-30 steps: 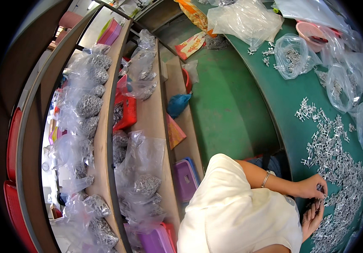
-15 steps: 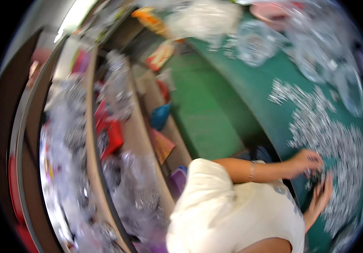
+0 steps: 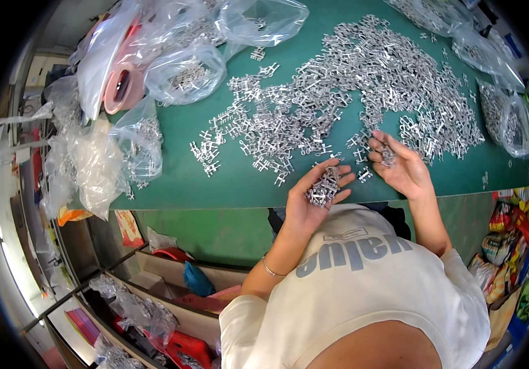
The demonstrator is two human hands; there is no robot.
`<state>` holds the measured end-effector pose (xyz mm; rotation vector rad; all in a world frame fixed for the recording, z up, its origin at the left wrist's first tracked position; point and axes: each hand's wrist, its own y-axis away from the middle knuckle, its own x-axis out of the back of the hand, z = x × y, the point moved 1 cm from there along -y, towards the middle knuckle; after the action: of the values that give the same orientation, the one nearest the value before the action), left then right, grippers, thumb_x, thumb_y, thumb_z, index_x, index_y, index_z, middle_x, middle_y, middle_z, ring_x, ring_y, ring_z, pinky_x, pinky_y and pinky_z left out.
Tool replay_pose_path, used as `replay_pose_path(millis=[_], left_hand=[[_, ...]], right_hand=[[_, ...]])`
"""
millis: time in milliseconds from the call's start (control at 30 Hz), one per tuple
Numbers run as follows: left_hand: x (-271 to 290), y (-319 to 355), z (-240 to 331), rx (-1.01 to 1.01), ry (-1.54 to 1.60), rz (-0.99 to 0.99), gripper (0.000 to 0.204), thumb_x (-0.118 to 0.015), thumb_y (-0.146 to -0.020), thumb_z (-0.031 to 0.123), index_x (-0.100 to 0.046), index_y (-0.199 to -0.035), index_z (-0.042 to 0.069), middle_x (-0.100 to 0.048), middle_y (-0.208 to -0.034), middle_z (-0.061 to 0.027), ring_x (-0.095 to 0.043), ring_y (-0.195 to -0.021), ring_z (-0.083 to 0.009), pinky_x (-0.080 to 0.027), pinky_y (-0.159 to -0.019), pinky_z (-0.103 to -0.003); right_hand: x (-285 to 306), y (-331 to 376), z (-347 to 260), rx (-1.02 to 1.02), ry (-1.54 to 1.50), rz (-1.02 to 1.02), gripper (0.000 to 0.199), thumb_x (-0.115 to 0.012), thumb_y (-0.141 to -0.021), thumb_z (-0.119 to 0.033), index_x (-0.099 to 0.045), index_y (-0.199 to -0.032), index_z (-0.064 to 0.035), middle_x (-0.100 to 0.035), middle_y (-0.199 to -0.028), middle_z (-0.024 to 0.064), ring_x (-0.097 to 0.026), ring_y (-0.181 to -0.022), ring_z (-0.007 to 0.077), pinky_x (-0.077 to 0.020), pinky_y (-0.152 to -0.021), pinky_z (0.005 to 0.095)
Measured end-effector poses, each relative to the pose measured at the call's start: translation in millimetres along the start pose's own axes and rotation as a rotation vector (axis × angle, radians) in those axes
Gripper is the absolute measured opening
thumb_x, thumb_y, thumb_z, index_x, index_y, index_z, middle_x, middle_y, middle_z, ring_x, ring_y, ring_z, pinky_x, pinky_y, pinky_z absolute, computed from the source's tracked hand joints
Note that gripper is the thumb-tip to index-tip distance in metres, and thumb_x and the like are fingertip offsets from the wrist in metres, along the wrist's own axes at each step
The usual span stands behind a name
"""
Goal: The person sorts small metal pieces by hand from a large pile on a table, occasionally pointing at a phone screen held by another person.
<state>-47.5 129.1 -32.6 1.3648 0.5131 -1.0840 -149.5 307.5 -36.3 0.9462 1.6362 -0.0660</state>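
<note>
My left hand (image 3: 304, 206) is cupped palm up over the near edge of the green table (image 3: 203, 184). In its palm and fingers lies a heap of small silver metal clips (image 3: 324, 189). To its right, my right hand (image 3: 407, 172) has its fingers curled round a few more of these clips (image 3: 389, 156). Just past both hands spreads a wide pile of the same clips (image 3: 393, 67), with a few loose ones (image 3: 363, 174) between the hands. Their exact kind is too small to make out.
Clear plastic bags (image 3: 184, 74) of metal pieces and a pink container (image 3: 123, 89) stand at the table's far left. More filled bags (image 3: 504, 117) line the right side. Shelves with a red bin (image 3: 184, 347) are at lower left. Colourful packages (image 3: 501, 224) sit at right.
The view has swung right and straightened from the shelves to the table. My hands, close together before, are now apart, the left palm up with clips in it.
</note>
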Motion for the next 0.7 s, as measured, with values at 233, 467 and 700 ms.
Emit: replay_pose_path(millis=[233, 467, 700], left_hand=[[-3.4, -1.8, -6.8, 0.065, 0.235, 0.000, 0.040, -0.038, -0.090, 0.029, -0.046, -0.113, -0.003, -0.050, -0.111, -0.0222, -0.047, -0.109, -0.0347, -0.029, -0.100, -0.053], [8.2, -8.5, -10.0, 0.086, 0.272, -0.113, 0.038, -0.036, -0.091, 0.027, -0.045, -0.114, -0.002, -0.050, -0.112, -0.0180, -0.046, -0.110, -0.0311, -0.031, -0.100, -0.049], [-10.5, -5.4, -8.1, 0.079, 0.162, -0.027, 0.036, -0.037, -0.091, 0.027, -0.045, -0.115, 0.002, -0.052, -0.106, -0.0118, -0.048, -0.106, -0.0272, -0.034, -0.097, -0.047]], right_hand=[[-28.2, 7.5, 28.2, 0.253, 0.225, -0.046, 0.033, -0.042, -0.090, -0.016, -0.043, -0.118, 0.0021, -0.052, -0.100, 0.0103, -0.052, -0.089, 0.0215, -0.0422, -0.078, 0.0316], [-50.1, 5.0, 33.8, 0.197, 0.048, -0.128, 0.052, -0.040, -0.076, -0.011, -0.034, -0.125, 0.0050, -0.046, -0.111, 0.0135, -0.047, -0.100, 0.0241, -0.0391, -0.083, 0.0361], [-44.9, 8.4, 32.2, 0.225, 0.274, -0.165, 0.054, -0.042, -0.074, -0.011, -0.035, -0.126, 0.0027, -0.045, -0.117, 0.0135, -0.044, -0.107, 0.0245, -0.0354, -0.092, 0.0368]])
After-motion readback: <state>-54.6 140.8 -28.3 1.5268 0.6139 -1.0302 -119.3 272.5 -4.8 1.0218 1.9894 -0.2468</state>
